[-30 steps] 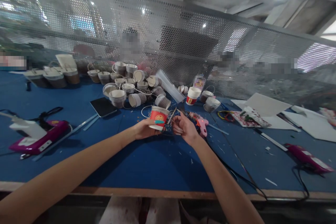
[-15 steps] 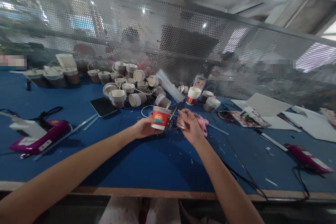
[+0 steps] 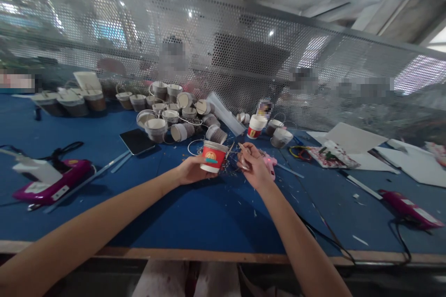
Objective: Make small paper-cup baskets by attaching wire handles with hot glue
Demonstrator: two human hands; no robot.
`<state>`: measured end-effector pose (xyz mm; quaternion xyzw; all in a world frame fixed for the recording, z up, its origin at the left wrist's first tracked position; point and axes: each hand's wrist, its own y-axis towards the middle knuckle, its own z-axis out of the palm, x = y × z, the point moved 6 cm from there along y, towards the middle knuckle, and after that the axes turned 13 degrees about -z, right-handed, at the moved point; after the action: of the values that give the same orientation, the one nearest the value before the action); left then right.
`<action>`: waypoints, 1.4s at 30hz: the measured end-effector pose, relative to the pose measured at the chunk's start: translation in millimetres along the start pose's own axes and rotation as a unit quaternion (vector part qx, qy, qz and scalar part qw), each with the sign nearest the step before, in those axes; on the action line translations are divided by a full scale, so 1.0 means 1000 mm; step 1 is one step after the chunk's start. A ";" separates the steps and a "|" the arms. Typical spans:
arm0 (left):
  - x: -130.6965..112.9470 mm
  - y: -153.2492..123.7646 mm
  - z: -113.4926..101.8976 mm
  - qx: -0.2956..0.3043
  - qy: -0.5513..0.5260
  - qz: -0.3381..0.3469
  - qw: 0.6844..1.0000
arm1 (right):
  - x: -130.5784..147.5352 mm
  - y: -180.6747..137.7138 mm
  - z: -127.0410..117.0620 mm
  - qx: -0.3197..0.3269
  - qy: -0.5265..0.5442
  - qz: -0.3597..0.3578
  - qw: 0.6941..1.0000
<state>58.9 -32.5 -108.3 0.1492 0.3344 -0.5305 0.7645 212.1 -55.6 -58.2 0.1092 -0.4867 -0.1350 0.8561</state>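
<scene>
My left hand [image 3: 191,170] grips a red paper cup [image 3: 212,156] with a white rim, held just above the blue table [image 3: 195,213]. My right hand [image 3: 253,165] is beside the cup on its right, fingers pinched on a thin strand or stick [image 3: 244,149] that points up and left toward the cup. Loose fibre scraps [image 3: 228,167] lie on the table between the two hands. A pink glue gun [image 3: 269,166] lies just behind my right hand.
A heap of wrapped cups with wire handles [image 3: 174,113] fills the middle back, with a dark phone [image 3: 137,141] beside it. A red and white cup stack [image 3: 257,126] stands behind. A magenta glue gun [image 3: 52,184] lies left, another [image 3: 407,208] right. Perforated metal screen [image 3: 244,60] behind.
My right hand has risen and moved slightly right and back, away from the cup's side, with its fingers now pinched higher. The cup has barely shifted in my left hand.
</scene>
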 end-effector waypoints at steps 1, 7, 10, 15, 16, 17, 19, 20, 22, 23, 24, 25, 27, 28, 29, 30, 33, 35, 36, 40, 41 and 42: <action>0.000 0.000 0.001 0.006 0.002 -0.002 1.000 | 0.000 0.000 0.000 -0.002 -0.006 0.000 1.000; 0.001 -0.001 0.012 0.047 -0.001 -0.013 0.999 | -0.005 0.000 -0.002 -0.007 -0.018 0.006 1.000; 0.002 -0.002 0.018 0.071 -0.006 -0.022 0.997 | -0.008 0.001 -0.003 0.001 -0.038 0.004 0.999; 0.003 -0.002 0.022 0.096 -0.014 -0.030 0.995 | -0.013 0.003 0.000 0.021 -0.043 -0.014 0.999; 0.003 -0.002 0.022 0.098 -0.017 -0.033 0.995 | -0.015 0.003 0.001 0.026 -0.040 -0.013 0.999; 0.004 -0.002 0.022 0.100 -0.019 -0.036 0.994 | -0.016 0.003 0.002 0.029 -0.038 -0.010 0.999; 0.005 -0.002 0.022 0.105 -0.022 -0.041 0.993 | -0.018 0.002 0.004 0.028 -0.037 -0.007 0.999; 0.005 -0.003 0.022 0.108 -0.022 -0.042 0.993 | -0.019 0.002 0.004 0.027 -0.037 -0.005 0.999; 0.005 -0.003 0.023 0.115 -0.020 -0.043 0.992 | -0.019 0.002 0.005 0.021 -0.038 0.000 0.999; 0.005 -0.003 0.024 0.119 -0.019 -0.046 0.992 | -0.018 0.001 0.005 0.016 -0.039 0.004 0.999; 0.006 -0.003 0.024 0.122 -0.018 -0.047 0.991 | -0.018 0.001 0.005 0.008 -0.041 0.011 0.999; 0.005 -0.003 0.024 0.125 -0.017 -0.048 0.991 | -0.018 0.000 0.004 -0.001 -0.044 0.022 0.999; 0.005 -0.004 0.023 0.122 -0.017 -0.045 0.991 | -0.019 -0.001 0.000 -0.019 -0.045 0.046 0.998; 0.004 -0.004 0.021 0.119 -0.019 -0.042 0.992 | -0.019 -0.002 -0.001 -0.023 -0.045 0.058 0.997; 0.003 -0.004 0.019 0.112 -0.022 -0.037 0.993 | -0.020 -0.002 -0.002 -0.022 -0.045 0.066 0.997; 0.002 -0.003 0.016 0.104 -0.026 -0.033 0.994 | -0.021 -0.003 -0.003 -0.018 -0.046 0.074 0.996; 0.001 -0.003 0.005 0.073 -0.031 -0.021 0.997 | -0.027 -0.002 -0.009 -0.010 -0.079 0.098 0.992; -0.002 -0.002 -0.003 0.042 -0.027 0.000 0.999 | -0.029 0.000 -0.016 -0.026 -0.144 0.086 0.985; -0.004 -0.002 -0.006 0.024 -0.024 0.014 0.999 | -0.026 0.002 -0.020 -0.037 -0.200 0.060 0.977; -0.009 -0.003 -0.013 -0.049 -0.014 0.047 0.998 | 0.009 0.001 -0.031 -0.107 -0.512 -0.128 0.843; -0.010 -0.003 -0.014 -0.063 -0.014 0.046 0.997 | 0.020 -0.002 -0.033 -0.134 -0.574 -0.165 0.791; -0.010 -0.003 -0.014 -0.076 -0.015 0.041 0.996 | 0.032 -0.007 -0.033 -0.166 -0.630 -0.198 0.733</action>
<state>49.4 -18.3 -111.9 0.0962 0.3557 -0.4739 0.7998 255.7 -70.8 -51.5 -0.0507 -0.8518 -0.4174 0.3123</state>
